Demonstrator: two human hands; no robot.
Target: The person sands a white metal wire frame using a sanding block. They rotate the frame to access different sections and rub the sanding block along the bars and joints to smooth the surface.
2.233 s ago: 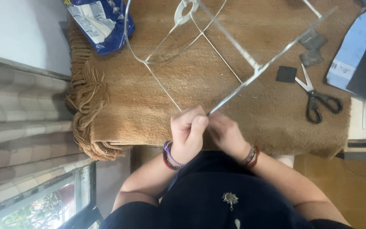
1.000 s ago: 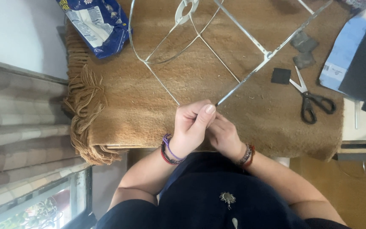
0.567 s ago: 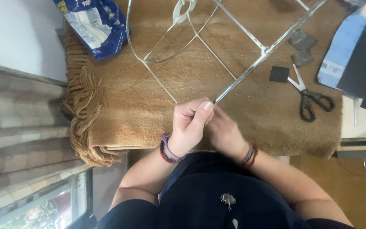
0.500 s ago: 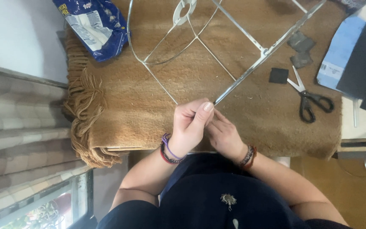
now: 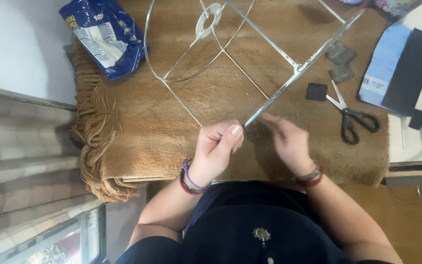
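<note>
Wire lampshade frame [image 5: 250,63]: thin silvery metal rods, round ring with flat washer hub, lying on brown fringed woven cloth [image 5: 172,122]. Left hand [image 5: 216,146] curled, thumb and fingers pinching near end of frame's long rod. Right hand [image 5: 289,142] just beside it, palm down, fingers loosely extended touching rod underside; grip unclear. Right of frame: black-handled scissors [image 5: 350,115], dark felt squares [image 5: 328,73]. Left of frame: crinkled blue plastic bag [image 5: 106,34].

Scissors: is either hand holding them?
No. The scissors lie on the brown blanket right of the right hand, while the left hand pinches the wire frame.
</note>
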